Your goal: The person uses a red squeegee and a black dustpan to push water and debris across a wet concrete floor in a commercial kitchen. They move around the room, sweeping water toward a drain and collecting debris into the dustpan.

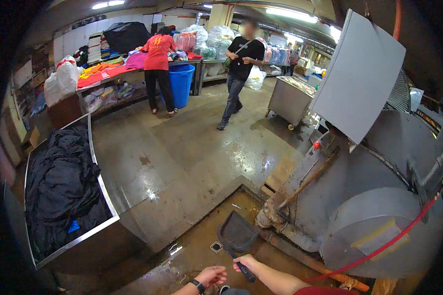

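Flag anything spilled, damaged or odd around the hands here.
Brownish water pools in the sunken floor pit below the right hand, which holds a dark flat scoop. Crusty rust-coloured buildup coats the grey drum machine's base.

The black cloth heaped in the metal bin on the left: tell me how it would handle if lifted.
The black cloth lies in crumpled folds, so it would probably hang limp and floppy. Piled deep inside the metal bin, it seems apt to tangle and come up in clumps. The whole heap looks heavy, though one piece is likely light.

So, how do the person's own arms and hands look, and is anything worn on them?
Both forearms are bare. The left hand has a dark wristwatch on its wrist. The right hand wears nothing; a red sleeve edge shows at the upper right arm.
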The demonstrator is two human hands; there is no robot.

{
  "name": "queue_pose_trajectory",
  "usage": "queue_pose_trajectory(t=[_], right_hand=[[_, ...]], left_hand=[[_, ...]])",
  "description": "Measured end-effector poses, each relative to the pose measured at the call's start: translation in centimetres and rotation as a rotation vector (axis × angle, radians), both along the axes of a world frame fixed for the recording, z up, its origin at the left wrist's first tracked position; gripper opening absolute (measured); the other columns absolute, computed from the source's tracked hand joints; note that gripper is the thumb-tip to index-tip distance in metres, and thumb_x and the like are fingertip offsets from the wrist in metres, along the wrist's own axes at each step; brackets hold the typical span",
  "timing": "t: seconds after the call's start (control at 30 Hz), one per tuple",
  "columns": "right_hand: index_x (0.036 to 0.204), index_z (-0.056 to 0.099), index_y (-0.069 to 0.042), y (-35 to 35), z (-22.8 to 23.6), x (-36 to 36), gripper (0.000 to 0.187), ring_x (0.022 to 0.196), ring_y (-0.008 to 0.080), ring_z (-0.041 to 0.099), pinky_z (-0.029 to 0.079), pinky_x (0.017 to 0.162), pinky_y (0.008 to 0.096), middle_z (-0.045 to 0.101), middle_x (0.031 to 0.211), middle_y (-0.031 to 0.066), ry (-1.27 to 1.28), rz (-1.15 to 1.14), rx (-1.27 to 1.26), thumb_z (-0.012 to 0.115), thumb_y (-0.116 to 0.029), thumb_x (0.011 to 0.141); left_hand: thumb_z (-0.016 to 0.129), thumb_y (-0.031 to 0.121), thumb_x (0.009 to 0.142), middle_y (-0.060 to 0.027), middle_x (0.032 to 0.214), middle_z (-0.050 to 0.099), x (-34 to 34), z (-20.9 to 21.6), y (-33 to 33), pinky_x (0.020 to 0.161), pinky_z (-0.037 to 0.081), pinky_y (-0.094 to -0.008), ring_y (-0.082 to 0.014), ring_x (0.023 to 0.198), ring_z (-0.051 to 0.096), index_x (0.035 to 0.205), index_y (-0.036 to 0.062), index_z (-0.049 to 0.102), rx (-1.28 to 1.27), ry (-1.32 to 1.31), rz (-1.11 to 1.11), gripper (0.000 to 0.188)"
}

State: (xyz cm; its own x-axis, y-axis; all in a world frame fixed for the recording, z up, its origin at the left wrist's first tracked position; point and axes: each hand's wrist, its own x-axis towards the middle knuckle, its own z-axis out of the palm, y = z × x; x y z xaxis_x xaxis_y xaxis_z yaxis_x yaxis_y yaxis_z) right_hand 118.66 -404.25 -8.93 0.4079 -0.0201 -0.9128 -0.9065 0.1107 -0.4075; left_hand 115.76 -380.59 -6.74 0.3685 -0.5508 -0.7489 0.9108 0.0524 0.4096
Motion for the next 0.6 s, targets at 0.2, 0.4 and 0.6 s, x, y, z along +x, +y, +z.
queue_pose_trajectory(t=[0.2, 0.4, 0.6], right_hand=[[0.105, 0.055, 0.005, -4.8, -1.5, 4.4, 0.022, 0.054, 0.0203, 0.059, 0.048, 0.044, 0.0363, 0.061, 0.069, 0.0136, -0.215, 0.276, -0.205, 0.065, -0.005, 0.088], [0.139, 0.041, -0.005, -13.9, -2.1, 13.0, 0.064, 0.05, 0.0255, 0.055, 0.043, 0.037, 0.043, 0.057, 0.074, 0.0161, -0.028, 0.659, -0.485, 0.064, 0.002, 0.08], [0.125, 0.056, -0.002, -20.2, 0.4, 25.1, 0.041, 0.094, 0.0365, 0.065, 0.052, 0.078, 0.0493, 0.065, 0.107, 0.0228, -0.311, 1.485, -1.021, 0.056, -0.012, 0.086]], left_hand=[[0.056, 0.019, 0.099, -0.0162, 0.097, 0.066, 0.6, -4.8, 8.6, 0.068, 0.058, -0.044, -0.0298, 0.078, 0.067, 0.116, 0.0025, 0.055, 0.236, 0.072, 0.424, 0.024], [0.059, 0.023, 0.094, -0.0109, 0.081, 0.061, 0.4, -4.9, 9.7, 0.06, 0.053, -0.0425, -0.0268, 0.068, 0.062, 0.1, 0.0076, 0.055, 0.248, 0.028, 0.999, 0.017], [0.066, 0.024, 0.092, -0.0045, 0.08, 0.062, -2.8, -2.0, 1.9, 0.06, 0.051, -0.0337, -0.0194, 0.069, 0.061, 0.1, 0.0099, 0.059, 0.335, 0.111, 1.181, 0.017]])
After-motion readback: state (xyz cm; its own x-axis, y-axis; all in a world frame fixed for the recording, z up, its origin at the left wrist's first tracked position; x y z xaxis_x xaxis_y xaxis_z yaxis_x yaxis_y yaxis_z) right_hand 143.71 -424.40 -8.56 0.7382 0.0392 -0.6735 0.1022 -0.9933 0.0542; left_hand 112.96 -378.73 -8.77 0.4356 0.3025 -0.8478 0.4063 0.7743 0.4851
